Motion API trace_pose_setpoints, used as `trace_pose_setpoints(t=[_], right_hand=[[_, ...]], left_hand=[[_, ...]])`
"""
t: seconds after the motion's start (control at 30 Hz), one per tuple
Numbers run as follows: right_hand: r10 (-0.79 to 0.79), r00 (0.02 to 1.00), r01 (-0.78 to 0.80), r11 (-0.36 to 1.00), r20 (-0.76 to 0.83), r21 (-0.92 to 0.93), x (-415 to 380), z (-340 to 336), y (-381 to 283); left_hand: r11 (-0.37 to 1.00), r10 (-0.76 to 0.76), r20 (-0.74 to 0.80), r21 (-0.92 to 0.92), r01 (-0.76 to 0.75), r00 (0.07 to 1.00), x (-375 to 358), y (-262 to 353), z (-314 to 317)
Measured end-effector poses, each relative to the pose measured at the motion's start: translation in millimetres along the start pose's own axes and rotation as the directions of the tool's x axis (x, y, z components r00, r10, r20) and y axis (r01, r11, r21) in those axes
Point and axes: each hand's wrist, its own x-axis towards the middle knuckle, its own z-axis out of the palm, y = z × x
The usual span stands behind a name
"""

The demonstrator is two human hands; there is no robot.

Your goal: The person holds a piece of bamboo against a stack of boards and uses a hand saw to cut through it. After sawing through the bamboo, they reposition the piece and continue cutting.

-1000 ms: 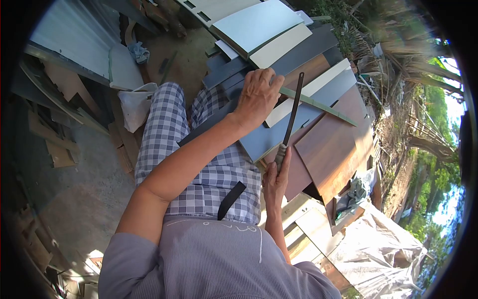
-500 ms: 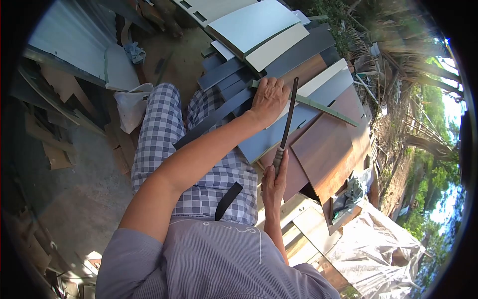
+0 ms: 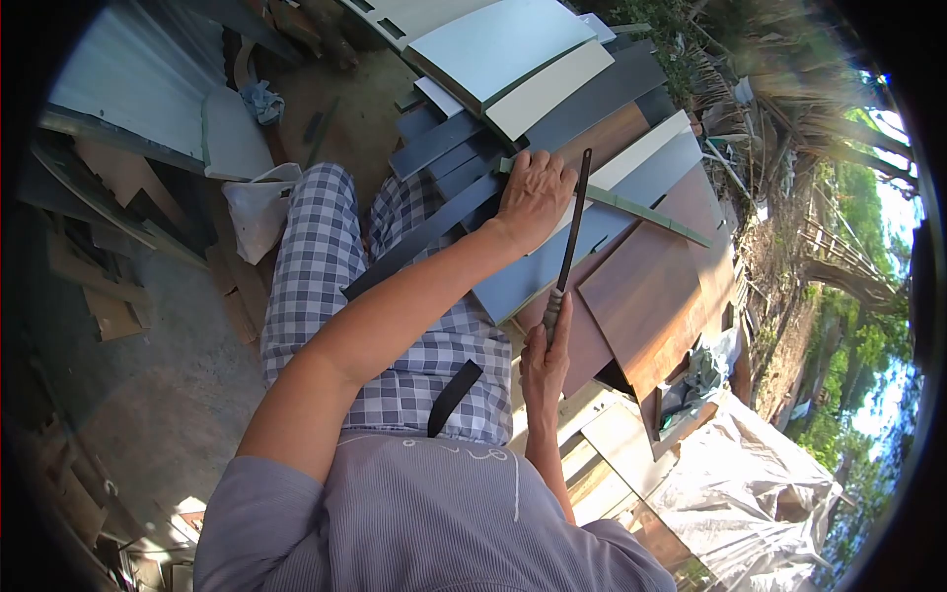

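Observation:
My left hand (image 3: pixel 536 197) is closed over one end of a narrow green strip (image 3: pixel 651 217), knuckles up. From under that hand the strip runs to the right across the stacked boards. A long dark board (image 3: pixel 424 235) lies beside the hand and reaches down over my checked trousers. Lower down, my right hand (image 3: pixel 546 357) grips the pale handle of a long, thin, dark tool (image 3: pixel 572 232). The tool points up, just right of my left hand and near the strip. Whether it touches the strip I cannot tell.
White, grey and brown boards (image 3: pixel 641 286) are piled beyond my legs. A black strip (image 3: pixel 454 398) lies on my lap. A white plastic bag (image 3: pixel 260 215) is left of my knee. Crumpled sheeting (image 3: pixel 755 493) is at lower right, with branches (image 3: pixel 819 128) at upper right.

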Motion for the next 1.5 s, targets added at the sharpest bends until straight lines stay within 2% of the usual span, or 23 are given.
trace_pose_setpoints(t=[0.27,0.43,0.67,0.73,0.83,0.97,1.03,1.17,1.27,1.3,1.37,1.5], right_hand=[[-0.1,0.995,0.101,0.99,0.014,-0.094,23,-4,-8],[0.002,0.999,0.003,0.993,0.035,-0.118,-11,-10,-7],[0.022,0.999,-0.017,0.99,0.029,-0.139,-7,-11,-15],[-0.12,0.993,0.118,0.974,0.002,-0.194,16,-9,-12],[-0.093,0.996,0.091,0.978,-0.001,-0.186,50,-5,-21],[-0.149,0.989,0.146,0.969,-0.003,-0.201,61,0,-32],[-0.027,0.999,0.032,0.99,0.033,-0.137,45,-6,-44],[-0.105,0.994,0.101,0.977,-0.016,-0.187,9,-6,-20],[0.074,0.996,-0.062,0.979,0.054,-0.195,-10,-12,-32],[0.075,0.996,-0.064,0.979,0.05,-0.195,-10,-12,-31],[-0.019,0.999,0.028,0.982,0.048,-0.188,3,-11,-33],[-0.084,0.996,0.087,0.981,0.028,-0.171,56,-4,-39]], left_hand=[[1.0,-0.025,-0.009,-0.012,0.025,1.0,0,2,-2],[0.999,-0.033,-0.001,-0.044,0.033,0.999,0,3,-3],[0.997,-0.028,-0.003,-0.069,0.028,1.0,0,2,-5],[0.997,-0.026,-0.004,-0.069,0.026,1.0,0,1,-4],[0.998,-0.028,0.001,-0.062,0.028,1.0,0,1,-5],[0.997,-0.047,0.032,-0.056,0.049,0.998,0,3,-5],[0.998,-0.052,0.034,-0.035,0.053,0.998,0,3,-5],[0.996,-0.055,0.03,-0.062,0.057,0.998,1,3,-5],[0.995,-0.052,0.065,-0.081,0.057,0.997,2,3,-9],[0.995,-0.051,0.081,-0.087,0.058,0.995,1,2,-9],[0.996,-0.037,0.035,-0.077,0.039,0.999,2,1,-7],[0.996,-0.035,0.015,-0.085,0.036,0.999,1,2,-9]])
